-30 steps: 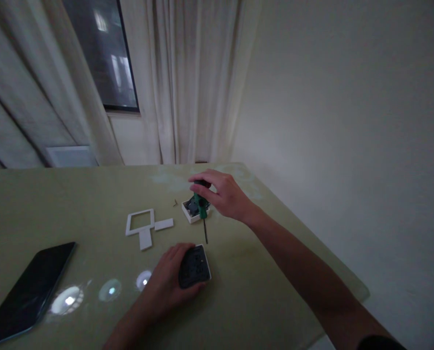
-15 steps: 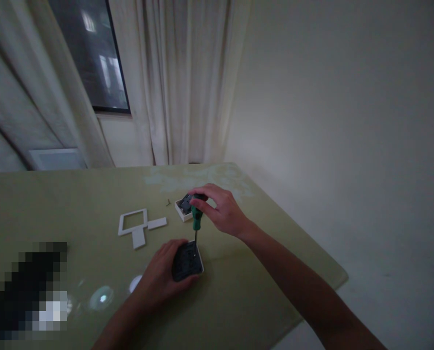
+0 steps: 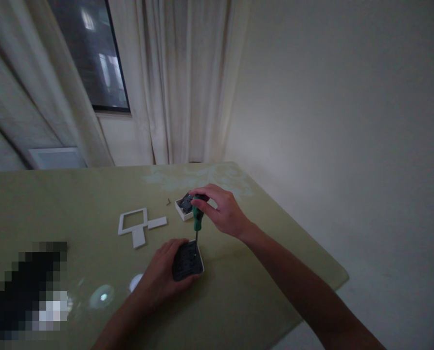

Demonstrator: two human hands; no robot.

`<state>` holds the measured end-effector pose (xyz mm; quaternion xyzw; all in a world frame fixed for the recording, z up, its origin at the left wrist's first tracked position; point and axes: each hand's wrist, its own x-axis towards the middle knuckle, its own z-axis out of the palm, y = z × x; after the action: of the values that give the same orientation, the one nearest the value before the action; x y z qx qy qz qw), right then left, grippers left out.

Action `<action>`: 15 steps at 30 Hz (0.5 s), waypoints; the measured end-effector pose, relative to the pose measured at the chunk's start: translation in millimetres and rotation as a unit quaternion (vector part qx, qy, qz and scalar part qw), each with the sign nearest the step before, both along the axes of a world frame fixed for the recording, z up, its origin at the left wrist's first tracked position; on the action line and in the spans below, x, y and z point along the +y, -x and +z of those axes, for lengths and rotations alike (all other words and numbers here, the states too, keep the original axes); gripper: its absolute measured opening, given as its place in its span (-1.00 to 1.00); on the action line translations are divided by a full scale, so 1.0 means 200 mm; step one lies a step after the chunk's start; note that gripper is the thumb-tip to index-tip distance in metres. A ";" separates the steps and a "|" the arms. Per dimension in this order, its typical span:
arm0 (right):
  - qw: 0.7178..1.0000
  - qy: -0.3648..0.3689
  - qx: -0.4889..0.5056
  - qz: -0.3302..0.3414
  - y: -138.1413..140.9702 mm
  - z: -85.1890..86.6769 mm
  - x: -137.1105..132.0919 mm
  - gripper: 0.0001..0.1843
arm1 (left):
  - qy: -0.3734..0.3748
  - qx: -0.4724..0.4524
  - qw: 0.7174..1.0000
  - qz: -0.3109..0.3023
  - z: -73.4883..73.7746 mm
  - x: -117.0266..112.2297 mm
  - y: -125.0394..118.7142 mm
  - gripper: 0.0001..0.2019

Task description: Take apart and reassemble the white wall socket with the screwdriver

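My left hand [image 3: 166, 267] grips a square switch-like module [image 3: 187, 262] with a dark inner face and a white rim, its fingers along the far side and thumb at the near edge. In my right hand [image 3: 219, 206] is a green-handled screwdriver [image 3: 197, 219], held upright with the fingers over its top. The metal shaft reaches down to the module's dark face near its right side; the exact tip contact is too small to make out. Just behind the handle lies a second white-edged box [image 3: 184, 208] with dark parts inside, partly hidden by my right hand.
On the greenish tabletop [image 3: 257, 282], left of the hands, lie a white square frame [image 3: 119, 225] and two white rectangular pieces, a plate [image 3: 138, 237] and a strip [image 3: 157, 222]. Small screws [image 3: 168, 201] rest behind them. A wall [image 3: 330, 121] borders the right; curtains [image 3: 188, 82] hang behind.
Both hands stay in nearly the same place, the screwdriver still upright on the module. Only a very slight shift of the view shows.
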<state>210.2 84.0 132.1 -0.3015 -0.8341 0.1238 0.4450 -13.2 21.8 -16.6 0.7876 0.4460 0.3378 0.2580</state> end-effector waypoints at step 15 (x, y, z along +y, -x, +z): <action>1.000 -0.006 0.005 0.016 0.00 0.00 0.01 -0.71 | -0.022 0.007 1.000 -0.004 -0.03 0.00 0.01 -0.33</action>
<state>210.2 85.0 131.1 -0.2850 -0.8372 0.1269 0.4492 -16.1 21.1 -22.8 0.7970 0.4373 0.3415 0.2386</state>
